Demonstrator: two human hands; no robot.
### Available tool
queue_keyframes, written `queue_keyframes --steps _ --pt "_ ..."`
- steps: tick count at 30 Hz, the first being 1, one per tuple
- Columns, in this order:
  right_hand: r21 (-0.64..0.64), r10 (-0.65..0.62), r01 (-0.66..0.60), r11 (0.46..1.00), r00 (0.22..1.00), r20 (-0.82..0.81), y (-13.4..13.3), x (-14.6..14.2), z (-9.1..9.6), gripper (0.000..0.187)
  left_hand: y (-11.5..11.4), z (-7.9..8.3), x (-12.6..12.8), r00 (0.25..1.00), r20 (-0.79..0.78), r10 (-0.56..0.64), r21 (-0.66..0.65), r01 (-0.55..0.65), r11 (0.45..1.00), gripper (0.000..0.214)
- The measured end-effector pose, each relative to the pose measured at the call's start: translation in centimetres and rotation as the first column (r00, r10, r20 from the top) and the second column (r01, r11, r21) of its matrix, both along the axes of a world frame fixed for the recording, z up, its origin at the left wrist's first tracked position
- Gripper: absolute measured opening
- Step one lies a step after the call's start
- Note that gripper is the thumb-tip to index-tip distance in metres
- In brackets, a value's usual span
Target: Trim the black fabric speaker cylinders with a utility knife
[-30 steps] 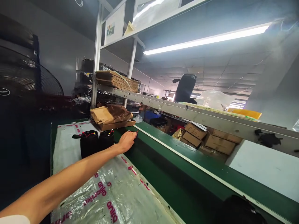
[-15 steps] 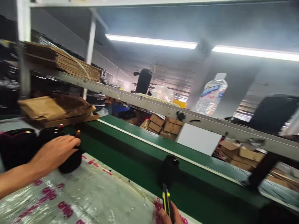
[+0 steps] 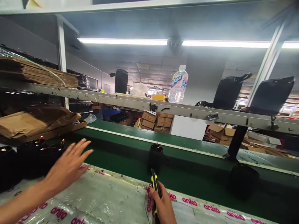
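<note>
My left hand (image 3: 70,163) is open, fingers stretched out, over the near edge of the bench beside several black cylindrical housings. The nearest housing (image 3: 50,158) has thin red and yellow wires sticking up from its top. In my right hand (image 3: 161,202) is a yellow and black utility knife (image 3: 156,185), its blade pointing away from me. Just past the blade tip, a single black cylinder (image 3: 156,157) stands upright on the green conveyor belt (image 3: 112,152). Another dark cylinder (image 3: 244,180) stands farther right on the belt.
The bench (image 3: 116,199) is covered in plastic and tape printed "anko". Brown paper lies in a cardboard tray (image 3: 79,125) at left. Above the belt runs a metal shelf rail (image 3: 130,101), with a water bottle (image 3: 179,84), black bags (image 3: 227,91) and stacked cardboard (image 3: 39,73).
My left hand has come off the wired housing, its fingers now spread. The view has swung right and levelled. My right hand still grips the knife, now nearer the cylinder on the belt.
</note>
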State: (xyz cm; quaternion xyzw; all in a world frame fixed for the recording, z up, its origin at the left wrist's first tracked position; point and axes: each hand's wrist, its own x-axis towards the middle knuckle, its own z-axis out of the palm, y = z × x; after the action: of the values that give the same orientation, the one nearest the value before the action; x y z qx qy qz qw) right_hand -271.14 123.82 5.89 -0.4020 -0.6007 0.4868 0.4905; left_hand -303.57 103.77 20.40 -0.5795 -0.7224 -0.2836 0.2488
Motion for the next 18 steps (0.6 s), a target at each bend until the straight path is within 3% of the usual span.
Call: queue_keyframes --steps 3,5,8,11,14,18 --pt "0.007 -0.014 0.014 1.0 1.0 -0.006 -0.2 -0.3 0.2 0.07 5.4 -0.3 4.7 0.958 0.267 -0.102 -0.09 0.13 0.987 0.053" --pt "0.009 -0.029 0.029 1.0 1.0 -0.008 -0.2 -0.4 0.0 0.07 10.1 -1.4 7.8 0.889 0.428 -0.164 -0.107 0.23 0.967 0.059" --pt "-0.003 -0.065 0.065 0.998 0.998 -0.011 0.0 -0.4 -0.5 0.072 17.6 -4.1 11.7 0.743 0.633 -0.22 -0.055 0.327 0.944 0.077" --pt "-0.025 -0.105 0.105 0.994 0.994 -0.007 0.6 -0.3 -0.8 0.072 23.4 -6.4 14.7 0.596 0.749 -0.288 0.063 0.369 0.927 0.091" --pt "-0.033 -0.113 0.113 0.993 0.994 -0.002 1.1 0.0 -0.9 0.068 26.5 -7.3 16.9 0.474 0.806 -0.354 0.207 0.334 0.919 0.087" --pt "-0.056 -0.102 0.1 0.993 0.994 -0.036 1.2 0.7 0.1 0.068 26.4 -6.0 17.3 0.304 0.88 -0.365 0.284 0.277 0.918 0.064"
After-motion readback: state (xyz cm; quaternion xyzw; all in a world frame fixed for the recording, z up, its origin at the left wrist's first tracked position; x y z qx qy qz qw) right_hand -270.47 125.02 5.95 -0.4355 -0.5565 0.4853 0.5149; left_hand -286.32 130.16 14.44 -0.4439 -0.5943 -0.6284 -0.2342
